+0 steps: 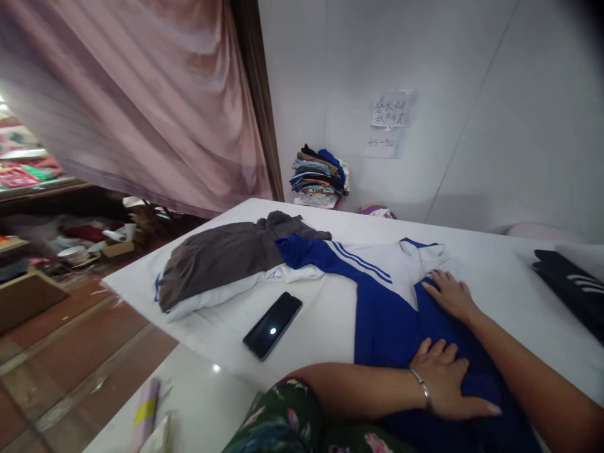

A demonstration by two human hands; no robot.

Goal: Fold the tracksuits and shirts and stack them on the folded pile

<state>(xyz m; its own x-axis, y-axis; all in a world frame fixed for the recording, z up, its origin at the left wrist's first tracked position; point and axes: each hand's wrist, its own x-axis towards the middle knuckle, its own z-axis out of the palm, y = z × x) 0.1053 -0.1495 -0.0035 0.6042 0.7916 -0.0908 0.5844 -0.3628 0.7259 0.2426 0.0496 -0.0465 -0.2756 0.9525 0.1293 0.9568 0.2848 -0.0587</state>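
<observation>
A blue and white jacket (384, 321) with striped sleeve lies spread on the white table (311, 340). My left hand (443, 380), a bracelet at its wrist, rests flat on the jacket's blue lower part with fingers spread. Farther up, near the white collar (427, 257), my right hand (452, 296) lies on the blue fabric, fingers stretched out. Neither hand grips anything. The jacket's blue sleeve overlaps the end of a dark grey garment (221, 255), which lies over a white one (212, 299) on the left.
A black phone (274, 324) lies left of the jacket. Dark striped clothing (573, 289) is at the right edge. Folded clothes (318, 176) are stacked beyond the table by the wall. A pink curtain (189, 94) hangs at left. A pinkish roll (146, 412) with a yellow band is near the front.
</observation>
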